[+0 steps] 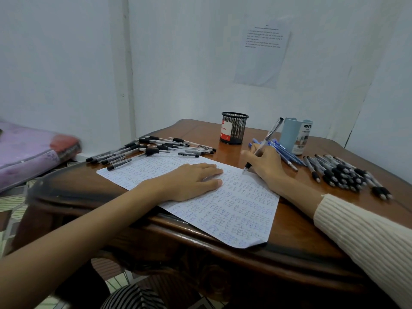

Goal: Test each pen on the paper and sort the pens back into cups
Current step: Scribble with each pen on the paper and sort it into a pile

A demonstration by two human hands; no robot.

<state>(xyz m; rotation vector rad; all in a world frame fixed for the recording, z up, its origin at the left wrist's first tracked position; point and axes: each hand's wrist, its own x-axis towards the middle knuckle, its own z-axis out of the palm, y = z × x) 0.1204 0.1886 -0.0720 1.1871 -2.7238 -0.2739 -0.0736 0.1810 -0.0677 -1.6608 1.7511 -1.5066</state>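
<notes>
Head view: left hand [191, 180] lying flat, fingers straight, pressing the paper [223, 208] on the table [301, 237]. Right hand [265, 166] gripping a pen [264, 143], tip touching the paper's far right edge. Mesh cup [234, 128] and blue cup [294, 136] standing far behind.

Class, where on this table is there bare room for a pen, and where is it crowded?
The table is bare behind the left pen pile, left of the mesh cup, and at the near left corner beside the paper. Crowded: between the blue cup and right pen pile.
</notes>
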